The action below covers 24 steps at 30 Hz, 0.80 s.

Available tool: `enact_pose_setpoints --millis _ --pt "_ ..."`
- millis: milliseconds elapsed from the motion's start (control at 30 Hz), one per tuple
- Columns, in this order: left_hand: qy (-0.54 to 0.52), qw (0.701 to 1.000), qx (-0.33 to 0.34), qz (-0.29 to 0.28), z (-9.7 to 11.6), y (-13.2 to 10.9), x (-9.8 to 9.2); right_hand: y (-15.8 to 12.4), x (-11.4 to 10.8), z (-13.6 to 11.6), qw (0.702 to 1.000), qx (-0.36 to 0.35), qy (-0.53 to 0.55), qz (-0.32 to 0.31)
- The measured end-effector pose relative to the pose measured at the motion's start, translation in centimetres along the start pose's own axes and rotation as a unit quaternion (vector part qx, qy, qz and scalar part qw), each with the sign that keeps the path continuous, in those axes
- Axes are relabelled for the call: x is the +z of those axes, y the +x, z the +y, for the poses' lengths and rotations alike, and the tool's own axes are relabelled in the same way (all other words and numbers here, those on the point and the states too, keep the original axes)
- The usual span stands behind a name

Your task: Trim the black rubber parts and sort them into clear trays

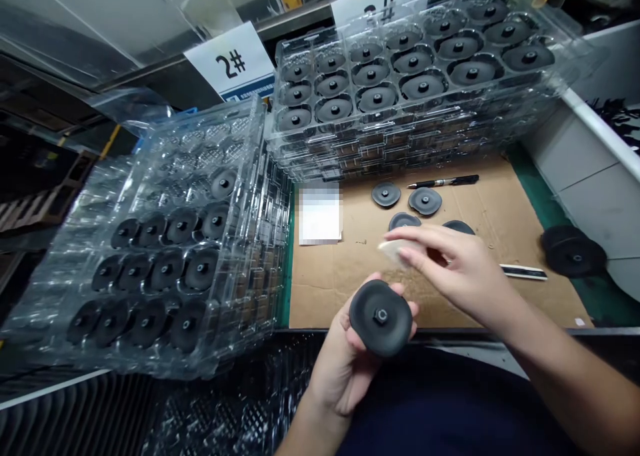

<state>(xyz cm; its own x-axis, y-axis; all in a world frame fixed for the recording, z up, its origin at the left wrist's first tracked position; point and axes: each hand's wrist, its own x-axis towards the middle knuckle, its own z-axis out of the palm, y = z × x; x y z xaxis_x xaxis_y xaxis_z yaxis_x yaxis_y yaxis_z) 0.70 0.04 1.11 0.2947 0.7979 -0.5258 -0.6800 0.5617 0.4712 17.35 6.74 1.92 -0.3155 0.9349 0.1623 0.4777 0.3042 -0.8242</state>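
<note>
My left hand [350,356] is closed around a black rubber disc [387,336] with a small hub at its middle, its face turned up toward me. Just above it, my right hand [450,263] pinches a small whitish pad [400,251], blurred, perhaps a piece of cloth. The pad and the disc are apart. Beyond my right hand, similar discs lie on the cardboard: one disc [385,194], a second disc [425,201], and others partly hidden by my fingers.
Clear plastic trays of discs are stacked at the back [350,139] and at the left [245,243]. On the cardboard [325,289] lie a pen [444,181], a white paper stack [320,223] and a black-and-white strip [523,272]. More discs [575,256] sit at the right edge.
</note>
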Motion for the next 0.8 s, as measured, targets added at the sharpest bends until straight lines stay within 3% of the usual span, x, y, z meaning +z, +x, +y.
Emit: enact_pose_setpoints --millis 100,233,300,400,467,567,700,733,800 --pt "-0.033 0.999 -0.008 -0.007 0.4 0.1 -0.4 -2.5 2.0 3.8 0.995 0.098 0.016 -0.025" --pt "-0.038 0.999 -0.021 -0.006 0.4 0.4 -0.9 -5.8 4.7 6.3 0.99 0.106 0.038 -0.079" --pt "-0.033 0.999 -0.024 0.0 0.3 0.5 -0.8 -5.5 4.3 5.6 0.99 0.117 0.04 -0.06" --pt "-0.017 1.0 -0.008 0.024 0.0 0.6 -0.1 -3.4 2.1 2.0 0.992 0.113 0.03 0.038" --pt "-0.003 0.999 0.015 0.044 -0.2 0.7 0.2 -2.2 1.1 -0.9 0.995 0.028 0.023 0.09" --pt "0.021 0.997 0.032 0.071 -0.3 0.8 0.1 -1.8 1.3 -3.9 0.993 -0.102 0.034 0.041" --pt "0.029 0.993 0.057 0.096 -0.2 0.9 -0.5 -1.4 2.5 -4.0 0.99 -0.071 0.065 -0.103" --pt "0.031 0.993 0.058 0.099 -0.2 0.9 -0.5 -1.2 2.7 -3.8 0.991 -0.074 0.055 -0.095" --pt "0.037 0.994 0.047 0.095 -0.2 0.8 -0.3 -0.8 2.9 -3.4 0.993 -0.112 0.016 -0.018"
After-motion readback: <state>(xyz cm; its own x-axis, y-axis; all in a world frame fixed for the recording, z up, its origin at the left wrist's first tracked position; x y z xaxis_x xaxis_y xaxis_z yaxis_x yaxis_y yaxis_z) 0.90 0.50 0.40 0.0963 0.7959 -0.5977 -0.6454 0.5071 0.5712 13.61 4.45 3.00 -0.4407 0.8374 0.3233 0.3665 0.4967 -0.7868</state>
